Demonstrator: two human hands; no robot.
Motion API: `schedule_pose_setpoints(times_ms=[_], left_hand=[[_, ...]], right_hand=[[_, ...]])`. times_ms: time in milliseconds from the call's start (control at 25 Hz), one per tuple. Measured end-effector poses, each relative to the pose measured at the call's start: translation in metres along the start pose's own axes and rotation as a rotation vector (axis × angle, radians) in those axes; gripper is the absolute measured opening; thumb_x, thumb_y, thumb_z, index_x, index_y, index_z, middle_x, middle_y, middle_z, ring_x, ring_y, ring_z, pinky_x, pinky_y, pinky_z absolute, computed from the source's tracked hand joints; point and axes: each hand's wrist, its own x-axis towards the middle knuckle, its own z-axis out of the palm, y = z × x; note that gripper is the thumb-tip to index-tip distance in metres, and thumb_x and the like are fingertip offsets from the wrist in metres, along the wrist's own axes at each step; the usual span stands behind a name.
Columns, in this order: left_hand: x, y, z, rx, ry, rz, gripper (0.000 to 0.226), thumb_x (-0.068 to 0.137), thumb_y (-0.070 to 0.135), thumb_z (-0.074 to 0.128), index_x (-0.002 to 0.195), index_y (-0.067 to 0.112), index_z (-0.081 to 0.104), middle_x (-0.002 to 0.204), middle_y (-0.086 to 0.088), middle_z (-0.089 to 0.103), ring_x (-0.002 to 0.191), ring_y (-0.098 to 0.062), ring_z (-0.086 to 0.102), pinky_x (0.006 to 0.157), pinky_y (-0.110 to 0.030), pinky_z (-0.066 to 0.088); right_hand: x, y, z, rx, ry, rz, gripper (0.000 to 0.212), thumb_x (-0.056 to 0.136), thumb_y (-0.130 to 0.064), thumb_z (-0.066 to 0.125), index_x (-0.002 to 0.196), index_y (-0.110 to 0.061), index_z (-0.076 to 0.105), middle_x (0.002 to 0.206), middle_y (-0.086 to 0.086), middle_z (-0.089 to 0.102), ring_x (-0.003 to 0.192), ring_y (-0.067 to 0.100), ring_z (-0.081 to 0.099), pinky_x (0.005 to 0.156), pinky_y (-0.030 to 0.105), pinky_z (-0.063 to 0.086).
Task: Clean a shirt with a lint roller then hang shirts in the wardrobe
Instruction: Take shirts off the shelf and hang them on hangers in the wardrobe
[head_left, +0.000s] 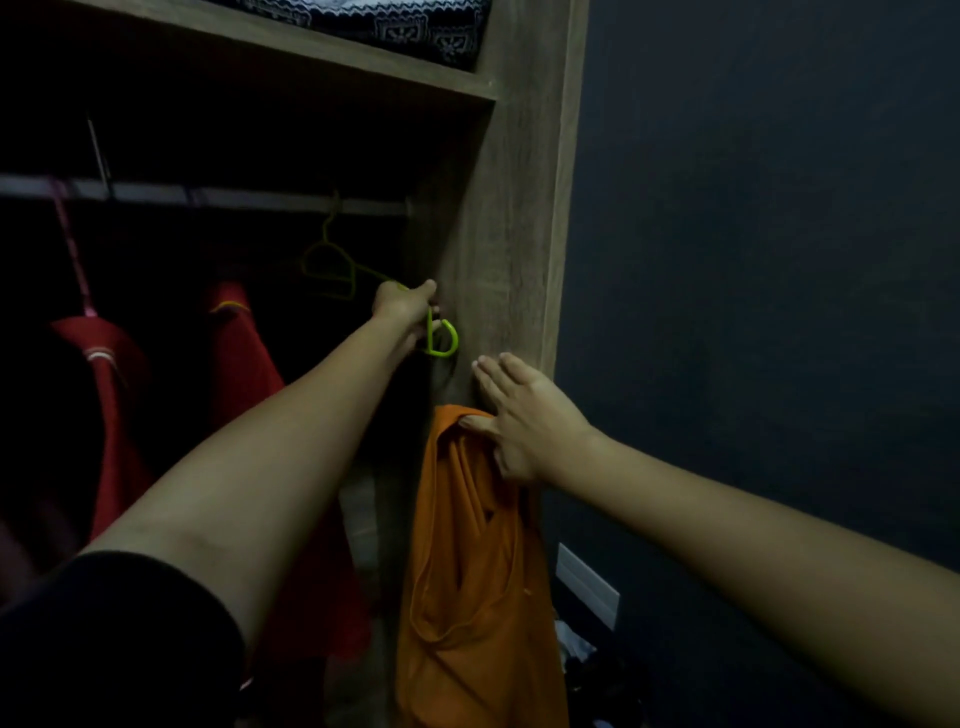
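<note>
A green plastic hanger (442, 338) hangs from the wardrobe rail (249, 198), and my left hand (405, 306) is closed around its right end near the wooden side panel (498, 260). An orange shirt (478, 571) hangs down in front of that panel. My right hand (524, 415) pins the shirt's top between thumb and palm, with the fingers stretched flat against the panel. No lint roller is in view.
Two red garments (104, 395) (244, 364) hang on the rail to the left, one on a pink hanger (72, 249). A shelf (291, 52) above holds patterned black-and-white fabric. A dark wall (753, 260) with a white socket plate (587, 582) lies to the right.
</note>
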Motion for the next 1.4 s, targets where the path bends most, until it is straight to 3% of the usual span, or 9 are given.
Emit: schedule_pose_setpoints(times_ms=[280, 520, 600, 720, 840, 960, 1160, 1240, 1400], left_hand=[[-0.061, 0.038, -0.014, -0.118, -0.147, 0.044, 0.015, 0.096, 0.011, 0.047, 0.108, 0.014, 0.04, 0.074, -0.001, 0.054, 0.046, -0.003, 0.06, 0.057, -0.026, 0.047], [-0.159, 0.03, -0.075, 0.068, -0.081, -0.025, 0.025, 0.094, 0.006, 0.031, 0.078, 0.018, 0.047, 0.06, 0.0, 0.036, 0.028, -0.003, 0.035, 0.05, -0.021, 0.027], [-0.188, 0.027, -0.106, 0.174, -0.047, -0.015, 0.018, 0.092, 0.013, 0.042, 0.089, 0.013, 0.06, 0.075, -0.016, 0.058, 0.056, -0.022, 0.061, 0.051, -0.022, 0.03], [-0.216, 0.015, -0.169, 0.531, 0.076, 0.16, 0.032, 0.084, 0.038, 0.049, 0.098, 0.017, 0.068, 0.115, -0.019, 0.065, 0.11, -0.035, 0.058, 0.079, -0.031, 0.046], [-0.259, 0.002, -0.234, 0.749, 0.245, 0.421, 0.02, 0.093, 0.032, 0.052, 0.105, 0.024, 0.064, 0.094, 0.001, 0.068, 0.094, -0.009, 0.06, 0.076, -0.022, 0.038], [-0.301, -0.004, -0.29, 0.819, 0.264, 0.537, 0.018, 0.094, 0.024, 0.051, 0.102, 0.038, 0.06, 0.074, 0.018, 0.062, 0.069, 0.019, 0.054, 0.061, -0.01, 0.037], [-0.342, -0.004, -0.352, 0.895, 0.153, 0.455, 0.031, 0.087, 0.037, 0.057, 0.084, 0.068, 0.059, 0.054, 0.008, 0.064, 0.046, -0.005, 0.049, 0.047, -0.025, 0.047], [-0.351, -0.005, -0.358, 0.925, 0.1, 0.463, 0.021, 0.087, 0.041, 0.06, 0.087, 0.062, 0.062, 0.063, 0.004, 0.069, 0.048, -0.011, 0.053, 0.049, -0.027, 0.046], [-0.354, -0.017, -0.329, 0.951, 0.041, 0.578, 0.023, 0.09, 0.03, 0.059, 0.108, 0.02, 0.07, 0.086, 0.013, 0.07, 0.058, 0.017, 0.056, 0.055, -0.004, 0.038]], right_hand=[[-0.001, -0.001, -0.004, 0.039, -0.021, 0.008, 0.057, 0.095, -0.044, 0.014, 0.148, -0.026, 0.003, 0.155, 0.025, 0.0, 0.145, 0.036, 0.0, 0.117, 0.047, -0.003], [-0.004, 0.0, -0.019, 0.175, -0.097, 0.015, 0.055, 0.096, -0.044, 0.026, 0.147, -0.025, 0.018, 0.159, 0.009, 0.007, 0.145, 0.034, -0.001, 0.116, 0.048, -0.004], [-0.005, 0.001, -0.026, 0.299, -0.082, 0.008, 0.048, 0.095, -0.036, 0.033, 0.142, -0.024, 0.033, 0.157, 0.002, 0.018, 0.145, 0.028, 0.012, 0.116, 0.048, -0.002], [-0.006, -0.001, -0.034, 0.487, -0.09, 0.029, 0.038, 0.089, -0.03, 0.044, 0.125, -0.024, 0.054, 0.143, -0.001, 0.046, 0.134, 0.019, 0.039, 0.116, 0.046, 0.001], [-0.008, -0.007, -0.046, 0.873, -0.136, 0.089, 0.026, 0.082, -0.019, 0.053, 0.108, -0.02, 0.057, 0.124, 0.003, 0.056, 0.122, 0.02, 0.048, 0.116, 0.047, 0.007], [-0.015, -0.018, -0.059, 1.202, -0.255, 0.185, 0.03, 0.081, -0.011, 0.055, 0.111, -0.011, 0.053, 0.115, 0.009, 0.05, 0.108, 0.026, 0.051, 0.106, 0.048, 0.035], [-0.025, -0.037, -0.084, 1.481, -0.093, 0.322, 0.034, 0.074, -0.001, 0.058, 0.108, -0.005, 0.055, 0.112, 0.018, 0.055, 0.107, 0.036, 0.055, 0.084, 0.04, 0.049], [-0.034, -0.038, -0.111, 1.607, -0.048, 0.264, 0.041, 0.077, 0.006, 0.056, 0.117, -0.002, 0.053, 0.111, 0.017, 0.053, 0.11, 0.036, 0.054, 0.083, 0.041, 0.048], [-0.044, -0.055, -0.171, 1.64, 0.002, -0.062, 0.063, 0.078, 0.01, 0.048, 0.138, -0.006, 0.038, 0.143, 0.01, 0.035, 0.133, 0.025, 0.035, 0.108, 0.033, 0.035]])
